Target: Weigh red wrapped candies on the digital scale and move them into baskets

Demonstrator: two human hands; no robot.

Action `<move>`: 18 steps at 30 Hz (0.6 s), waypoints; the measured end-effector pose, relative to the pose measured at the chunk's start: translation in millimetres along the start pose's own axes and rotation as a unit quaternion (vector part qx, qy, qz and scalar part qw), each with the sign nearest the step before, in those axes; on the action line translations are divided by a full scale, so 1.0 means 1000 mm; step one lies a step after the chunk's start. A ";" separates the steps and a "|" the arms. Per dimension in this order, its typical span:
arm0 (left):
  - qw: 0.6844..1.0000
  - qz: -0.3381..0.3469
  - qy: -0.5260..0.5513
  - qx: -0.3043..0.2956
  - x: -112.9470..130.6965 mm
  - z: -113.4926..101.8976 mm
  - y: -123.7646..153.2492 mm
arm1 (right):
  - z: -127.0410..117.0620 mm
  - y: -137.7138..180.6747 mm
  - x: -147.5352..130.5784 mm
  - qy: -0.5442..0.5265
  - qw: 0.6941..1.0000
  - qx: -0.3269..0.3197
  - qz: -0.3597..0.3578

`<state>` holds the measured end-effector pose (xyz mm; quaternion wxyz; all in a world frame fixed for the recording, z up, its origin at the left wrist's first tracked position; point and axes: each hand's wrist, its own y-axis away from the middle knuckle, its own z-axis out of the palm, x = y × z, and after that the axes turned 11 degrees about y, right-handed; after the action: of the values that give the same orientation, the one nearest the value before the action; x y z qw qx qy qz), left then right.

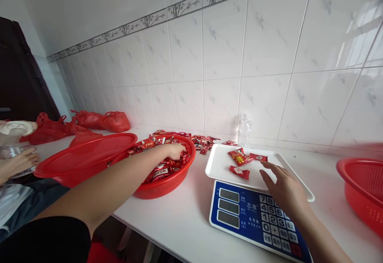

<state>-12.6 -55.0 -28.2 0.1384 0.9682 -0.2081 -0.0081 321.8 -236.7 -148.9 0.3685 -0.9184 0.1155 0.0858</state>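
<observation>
Has left hand [176,150] in candies [161,173], can't tell if pinching; holds right hand [284,181] with fingers [273,168] spread over tray [218,161]. Probably light, slick; pinch mid-wrapper.

3 red baskets [359,199]; 1 scale [251,231] with 3 display windows [228,207]; 1 white tray [217,161] bearing 3 red packets [240,156]; 1 clear bottle [245,129]; at least 3 red plastic bags [116,121]. Heaped packets [161,173] in the middle basket [164,190]: too numerous to count.
</observation>
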 end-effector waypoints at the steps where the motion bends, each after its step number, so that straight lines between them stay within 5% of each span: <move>1: 1.000 0.002 -0.003 -0.008 0.003 0.006 -0.001 | 0.001 0.000 0.000 0.000 1.000 0.000 0.000; 8: 1.000 0.003 -0.021 -0.021 0.012 0.023 -0.006 | 0.001 0.001 0.001 -0.002 1.000 -0.023 0.010; 18: 0.999 0.014 -0.015 0.031 -0.004 -0.003 0.007 | -0.001 -0.001 -0.002 -0.021 0.999 -0.026 0.009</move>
<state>-18.5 -58.8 -24.0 0.1055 0.9687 -0.2241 -0.0143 319.9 -236.5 -147.3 0.3464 -0.9245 0.1136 0.1117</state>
